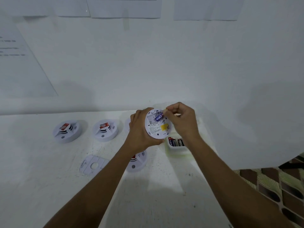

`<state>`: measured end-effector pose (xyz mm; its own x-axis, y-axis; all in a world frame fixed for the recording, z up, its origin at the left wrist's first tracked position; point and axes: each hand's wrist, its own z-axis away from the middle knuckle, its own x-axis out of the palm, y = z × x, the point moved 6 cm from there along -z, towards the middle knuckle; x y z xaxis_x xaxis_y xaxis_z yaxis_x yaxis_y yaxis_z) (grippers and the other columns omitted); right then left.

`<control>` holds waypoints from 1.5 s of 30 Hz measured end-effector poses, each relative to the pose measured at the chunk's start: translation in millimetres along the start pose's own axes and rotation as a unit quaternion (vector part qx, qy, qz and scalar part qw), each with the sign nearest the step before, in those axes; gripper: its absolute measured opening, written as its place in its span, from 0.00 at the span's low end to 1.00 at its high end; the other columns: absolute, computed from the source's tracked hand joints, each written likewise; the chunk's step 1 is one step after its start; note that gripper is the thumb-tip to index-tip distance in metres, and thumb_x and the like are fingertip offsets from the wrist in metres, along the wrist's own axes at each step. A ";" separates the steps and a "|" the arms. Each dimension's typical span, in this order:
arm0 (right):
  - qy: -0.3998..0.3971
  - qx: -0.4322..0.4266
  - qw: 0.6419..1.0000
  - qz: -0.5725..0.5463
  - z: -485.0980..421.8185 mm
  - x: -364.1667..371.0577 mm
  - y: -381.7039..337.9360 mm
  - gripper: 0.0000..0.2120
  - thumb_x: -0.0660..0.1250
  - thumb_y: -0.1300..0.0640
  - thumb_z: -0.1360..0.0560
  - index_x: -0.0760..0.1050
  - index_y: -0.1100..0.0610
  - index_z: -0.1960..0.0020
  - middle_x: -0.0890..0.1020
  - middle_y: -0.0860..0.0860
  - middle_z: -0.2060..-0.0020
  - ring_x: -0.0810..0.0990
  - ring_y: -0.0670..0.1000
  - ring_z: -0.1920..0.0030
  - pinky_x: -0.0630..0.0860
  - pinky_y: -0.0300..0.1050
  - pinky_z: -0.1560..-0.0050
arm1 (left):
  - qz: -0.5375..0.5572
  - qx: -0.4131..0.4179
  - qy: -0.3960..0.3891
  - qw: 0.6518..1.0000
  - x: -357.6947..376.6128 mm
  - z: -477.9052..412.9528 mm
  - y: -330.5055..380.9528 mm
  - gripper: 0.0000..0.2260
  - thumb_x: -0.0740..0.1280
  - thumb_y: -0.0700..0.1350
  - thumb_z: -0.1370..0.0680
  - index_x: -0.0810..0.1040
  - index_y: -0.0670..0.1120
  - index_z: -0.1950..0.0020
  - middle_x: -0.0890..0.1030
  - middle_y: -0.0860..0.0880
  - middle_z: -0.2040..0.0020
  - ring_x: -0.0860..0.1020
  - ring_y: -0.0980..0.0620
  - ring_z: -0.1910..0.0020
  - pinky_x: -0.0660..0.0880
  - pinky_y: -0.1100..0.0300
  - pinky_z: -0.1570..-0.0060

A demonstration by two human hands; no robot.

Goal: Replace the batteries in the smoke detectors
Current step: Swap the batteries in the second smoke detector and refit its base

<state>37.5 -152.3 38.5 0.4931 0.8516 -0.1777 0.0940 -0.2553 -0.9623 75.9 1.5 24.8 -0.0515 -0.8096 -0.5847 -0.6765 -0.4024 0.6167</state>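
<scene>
My left hand (139, 130) grips a round white smoke detector (158, 128), held up above the table with its back facing me, a yellow label near the middle. A purple battery (159, 117) sits tilted in the open compartment at its top. My right hand (181, 120) pinches the upper end of that battery with its fingertips. Two more white detectors (67, 131) (105, 130) lie face up on the table at the left, each with a red sticker. A further detector (137, 162) lies partly hidden under my left forearm.
A white tray (176, 149) with several dark batteries stands right below my right hand. A flat white mounting plate (93, 165) with a round hole lies near the front left. The wall behind carries taped papers. Patterned floor shows past the table's right edge.
</scene>
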 end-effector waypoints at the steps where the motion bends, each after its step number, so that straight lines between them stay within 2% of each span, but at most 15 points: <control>1: 0.019 -0.006 1.000 0.003 5.5 3.3 3.8 0.03 0.75 0.58 0.29 0.81 0.55 0.58 0.83 0.47 0.61 0.81 0.46 0.56 0.78 0.46 0.55 | -0.001 -0.002 -0.001 1.000 2.1 0.0 1.6 0.30 0.72 0.65 0.42 0.73 0.53 0.46 0.77 0.54 0.52 0.73 0.55 0.52 0.67 0.60 0.47; 5: 0.082 -0.062 0.994 0.048 21.7 14.3 8.9 0.03 0.73 0.57 0.27 0.82 0.56 0.55 0.79 0.49 0.48 0.76 0.42 0.48 0.76 0.44 0.47 | 0.060 -0.034 0.001 0.998 10.6 4.0 -5.2 0.31 0.68 0.71 0.41 0.68 0.61 0.42 0.72 0.55 0.44 0.70 0.52 0.44 0.65 0.54 0.38; 7: 0.080 -0.108 0.987 0.087 29.3 20.4 6.1 0.06 0.71 0.57 0.25 0.82 0.59 0.51 0.79 0.52 0.44 0.74 0.39 0.47 0.73 0.34 0.44 | 0.045 -0.023 0.023 0.998 7.0 4.0 -8.5 0.32 0.70 0.67 0.41 0.70 0.58 0.39 0.73 0.55 0.44 0.71 0.52 0.44 0.67 0.54 0.38; 9: 0.056 -0.145 0.980 0.124 35.9 26.8 2.3 0.10 0.68 0.56 0.23 0.82 0.60 0.46 0.79 0.54 0.41 0.74 0.41 0.45 0.69 0.26 0.44 | 0.056 -0.024 0.031 0.998 2.5 4.6 -11.2 0.36 0.69 0.71 0.40 0.68 0.57 0.38 0.72 0.55 0.42 0.71 0.52 0.43 0.67 0.55 0.38; 12: 0.024 -0.173 0.974 0.143 38.8 32.5 1.8 0.15 0.64 0.53 0.22 0.81 0.61 0.43 0.76 0.55 0.37 0.75 0.50 0.38 0.74 0.38 0.40 | 0.091 -0.030 0.027 0.995 -2.1 3.0 -12.1 0.33 0.64 0.78 0.39 0.67 0.61 0.41 0.68 0.61 0.43 0.69 0.51 0.43 0.64 0.57 0.38; 15: -0.020 -0.187 0.972 0.139 30.4 33.8 2.4 0.15 0.64 0.54 0.22 0.81 0.59 0.41 0.76 0.54 0.37 0.75 0.51 0.37 0.75 0.42 0.40 | 0.061 -0.017 0.026 0.998 -9.7 -2.6 -8.4 0.32 0.70 0.67 0.40 0.69 0.57 0.40 0.70 0.61 0.45 0.70 0.51 0.43 0.68 0.49 0.38; 19: -0.068 -0.148 0.979 0.119 -6.9 15.8 -4.5 0.08 0.68 0.56 0.22 0.83 0.54 0.46 0.83 0.47 0.49 0.80 0.39 0.51 0.75 0.33 0.53 | 0.022 -0.061 -0.003 0.998 -12.2 -5.0 -28.7 0.44 0.76 0.63 0.47 0.68 0.53 0.34 0.72 0.54 0.40 0.69 0.50 0.39 0.68 0.48 0.38; 22: -0.058 -0.101 0.966 0.229 -59.0 -8.7 7.7 0.06 0.69 0.58 0.24 0.83 0.52 0.49 0.83 0.47 0.61 0.79 0.42 0.62 0.75 0.36 0.54 | 0.020 -0.058 -0.014 0.998 -12.0 -8.5 -31.4 0.45 0.75 0.64 0.47 0.68 0.53 0.34 0.72 0.53 0.40 0.69 0.49 0.39 0.67 0.49 0.38; 24: -0.103 -0.044 0.930 0.350 -88.5 -17.7 27.9 0.06 0.70 0.56 0.25 0.83 0.52 0.50 0.82 0.47 0.62 0.81 0.47 0.59 0.77 0.42 0.50 | 0.022 -0.052 -0.012 0.998 -12.1 -10.0 -31.0 0.43 0.75 0.64 0.47 0.66 0.56 0.35 0.72 0.54 0.41 0.69 0.50 0.39 0.66 0.49 0.38; 28: -0.183 0.005 0.858 0.480 -117.6 -15.4 57.3 0.06 0.71 0.55 0.26 0.84 0.52 0.50 0.85 0.50 0.50 0.82 0.52 0.50 0.78 0.46 0.46 | 0.021 -0.042 -0.017 0.999 -9.2 -10.6 -32.2 0.41 0.74 0.65 0.47 0.60 0.65 0.37 0.71 0.57 0.43 0.69 0.51 0.40 0.67 0.48 0.39; 31: -0.230 0.030 0.837 0.495 -124.1 -2.7 67.0 0.06 0.73 0.55 0.29 0.85 0.51 0.52 0.85 0.50 0.52 0.82 0.52 0.51 0.80 0.49 0.46 | 0.019 -0.045 -0.025 0.999 -5.7 -12.1 -32.8 0.40 0.73 0.64 0.47 0.60 0.65 0.38 0.68 0.62 0.45 0.67 0.52 0.42 0.65 0.52 0.40; 34: -0.248 0.050 0.826 0.503 -126.4 2.1 72.3 0.02 0.75 0.55 0.31 0.84 0.48 0.61 0.86 0.50 0.57 0.82 0.52 0.55 0.81 0.49 0.49 | 0.010 -0.051 -0.032 0.998 -1.1 -13.1 -40.2 0.43 0.74 0.65 0.47 0.64 0.58 0.35 0.71 0.55 0.42 0.68 0.49 0.40 0.65 0.51 0.40; 40: -0.231 0.049 0.858 0.457 -126.5 -4.0 67.5 0.03 0.76 0.58 0.32 0.82 0.53 0.61 0.85 0.50 0.61 0.82 0.47 0.61 0.81 0.44 0.55 | 0.011 -0.058 -0.040 0.997 2.5 -14.6 -45.2 0.44 0.73 0.65 0.47 0.65 0.55 0.34 0.72 0.52 0.41 0.68 0.49 0.40 0.63 0.55 0.40; 43: -0.181 0.027 0.908 0.376 -117.3 -10.6 45.3 0.04 0.75 0.61 0.31 0.83 0.57 0.56 0.84 0.51 0.62 0.78 0.46 0.66 0.74 0.36 0.67 | 0.012 -0.058 -0.037 0.998 3.1 -14.6 -42.3 0.44 0.73 0.65 0.47 0.66 0.54 0.34 0.72 0.52 0.41 0.68 0.49 0.40 0.64 0.53 0.40; 45: -0.129 0.006 0.956 0.264 -105.3 -17.5 21.5 0.07 0.74 0.60 0.29 0.82 0.56 0.52 0.83 0.50 0.61 0.78 0.46 0.64 0.72 0.34 0.68 | 0.008 -0.056 -0.036 0.998 3.6 -13.7 -40.1 0.44 0.73 0.66 0.47 0.66 0.53 0.34 0.72 0.52 0.41 0.68 0.49 0.40 0.64 0.53 0.40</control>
<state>122.0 -221.0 42.6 0.2393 0.6899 -0.6832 -0.1205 -0.6771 -0.7260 112.9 8.9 5.3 -0.1167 -0.7855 -0.6077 -0.5885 -0.4382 0.6795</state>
